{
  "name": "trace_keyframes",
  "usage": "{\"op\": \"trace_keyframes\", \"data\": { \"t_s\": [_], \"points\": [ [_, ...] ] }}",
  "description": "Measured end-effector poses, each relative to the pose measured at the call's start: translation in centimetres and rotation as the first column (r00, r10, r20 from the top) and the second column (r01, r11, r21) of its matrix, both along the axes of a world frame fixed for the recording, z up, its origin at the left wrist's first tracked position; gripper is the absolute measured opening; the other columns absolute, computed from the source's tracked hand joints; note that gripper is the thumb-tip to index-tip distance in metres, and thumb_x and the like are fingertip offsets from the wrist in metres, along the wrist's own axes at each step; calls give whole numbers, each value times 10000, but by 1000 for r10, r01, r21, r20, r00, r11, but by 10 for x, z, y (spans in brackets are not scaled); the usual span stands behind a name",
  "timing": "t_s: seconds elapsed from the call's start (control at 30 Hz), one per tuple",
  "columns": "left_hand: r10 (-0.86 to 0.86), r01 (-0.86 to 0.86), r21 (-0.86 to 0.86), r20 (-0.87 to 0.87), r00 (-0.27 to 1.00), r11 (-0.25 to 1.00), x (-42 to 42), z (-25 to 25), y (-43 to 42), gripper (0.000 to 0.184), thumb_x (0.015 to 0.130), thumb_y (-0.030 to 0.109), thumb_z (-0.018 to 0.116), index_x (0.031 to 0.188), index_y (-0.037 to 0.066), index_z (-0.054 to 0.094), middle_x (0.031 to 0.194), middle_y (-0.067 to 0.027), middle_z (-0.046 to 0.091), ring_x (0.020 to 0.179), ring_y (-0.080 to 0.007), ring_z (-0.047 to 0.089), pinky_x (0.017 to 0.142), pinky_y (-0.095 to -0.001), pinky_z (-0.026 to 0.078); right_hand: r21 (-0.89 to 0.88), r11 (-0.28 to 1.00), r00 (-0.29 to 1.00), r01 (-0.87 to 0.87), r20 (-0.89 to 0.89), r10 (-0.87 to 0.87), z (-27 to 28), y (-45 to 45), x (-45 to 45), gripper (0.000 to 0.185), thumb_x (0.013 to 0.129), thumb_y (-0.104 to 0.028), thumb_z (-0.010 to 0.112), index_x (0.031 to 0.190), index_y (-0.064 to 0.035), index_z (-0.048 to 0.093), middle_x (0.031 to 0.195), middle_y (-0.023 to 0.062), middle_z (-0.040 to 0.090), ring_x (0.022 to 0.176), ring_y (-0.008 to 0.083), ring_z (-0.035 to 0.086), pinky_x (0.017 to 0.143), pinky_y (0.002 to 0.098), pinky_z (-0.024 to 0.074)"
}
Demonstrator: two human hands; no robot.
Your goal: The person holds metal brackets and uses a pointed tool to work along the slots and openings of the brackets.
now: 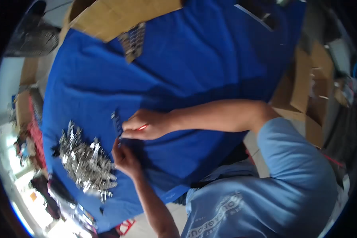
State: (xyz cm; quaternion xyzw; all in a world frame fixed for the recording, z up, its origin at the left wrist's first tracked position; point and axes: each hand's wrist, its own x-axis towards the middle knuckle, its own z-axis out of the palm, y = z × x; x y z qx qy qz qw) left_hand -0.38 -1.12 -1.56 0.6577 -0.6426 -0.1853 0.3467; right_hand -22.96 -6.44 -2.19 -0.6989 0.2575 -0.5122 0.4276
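Observation:
My right hand (pixel 144 125) is closed around a slim red and white tool (pixel 142 127); its tip is hidden, and I cannot make out its kind. Just below, my left hand (pixel 125 159) has its fingers pinched at the lower end of a narrow, dark, shiny strip (pixel 116 122). The strip extends upward past the right hand's fingers. Both hands are close together above the blue cloth (pixel 178 158). Beside the left hand lies a heap of crumpled-looking silvery metal pieces (pixel 89 164).
A large cardboard piece (pixel 127 16) covers the far edge of the cloth, with a patterned strip (pixel 135 41) poking out beneath it. Open cardboard boxes (pixel 309 83) stand on the right. A fan (pixel 33 37) is at upper left.

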Motion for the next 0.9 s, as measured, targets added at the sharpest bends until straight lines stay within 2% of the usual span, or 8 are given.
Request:
{"op": "trace_keyframes", "data": {
  "t_s": [0.07,0.13,0.23,0.3,0.47,0.63,0.77,0.9],
  "points": [
    [-75,69,-117,-45,996,991,0,-5,-3,286,1034,61,608,1290,-41,685,904,-73,733,728,-107,599,652,-288,510,61,998,997,-35,70,31,5,2,-4,319,1025,-199,652,788,0,575,677,166,586,606,306,612,589,451,441],
    [-2,4,51,-46,999,999,2,2,0,287,1050,82,603,1295,-44,681,939,-74,738,741,-104,603,659,-268,514,39,997,995,-74,68,71,1,2,1,324,1028,-213,650,791,-3,580,671,160,592,608,313,617,590,447,449],
    [-29,25,-52,-79,996,998,-8,0,-2,300,1063,93,592,1320,-38,672,968,-73,740,749,-108,606,663,-265,518,-99,994,960,-46,271,71,-1,7,14,345,1040,-233,635,790,-2,578,648,173,579,583,335,598,580,470,432],
    [-129,108,-208,-89,988,972,-8,-8,-6,312,1068,104,590,1338,-37,658,884,-35,696,702,-94,551,604,-262,470,11,1000,995,-26,93,24,-4,2,10,372,1029,-267,634,768,-5,588,648,189,595,600,350,637,580,476,449],
    [4,-5,147,10,1000,989,-6,12,-1,312,1081,105,548,1325,-64,643,1130,-137,722,954,-175,653,850,-323,537,42,997,998,62,13,-62,1,2,5,395,1018,-295,619,750,-7,587,643,200,597,593,394,625,574,489,446],
    [-53,54,0,-107,993,999,-8,1,-3,309,1078,103,553,1326,-55,647,1073,-109,721,881,-163,641,772,-296,522,-34,998,988,-47,148,51,-6,3,15,363,1008,-298,647,794,-7,614,699,193,642,648,370,663,592,488,458],
    [28,-28,155,4,1000,988,2,4,-3,300,1075,104,565,1321,-40,657,1031,-95,725,851,-151,633,748,-296,519,41,999,998,5,-58,-3,-5,1,10,370,1010,-308,644,795,-8,617,702,193,646,647,374,663,591,489,456],
    [-53,47,-94,-58,997,994,-9,-4,-4,286,1070,100,574,1308,-27,670,866,-22,647,713,-105,518,617,-286,433,-9,1000,995,-17,94,18,-2,4,11,379,1015,-303,637,776,-10,607,687,201,631,619,385,645,575,492,449]
  ]
}}
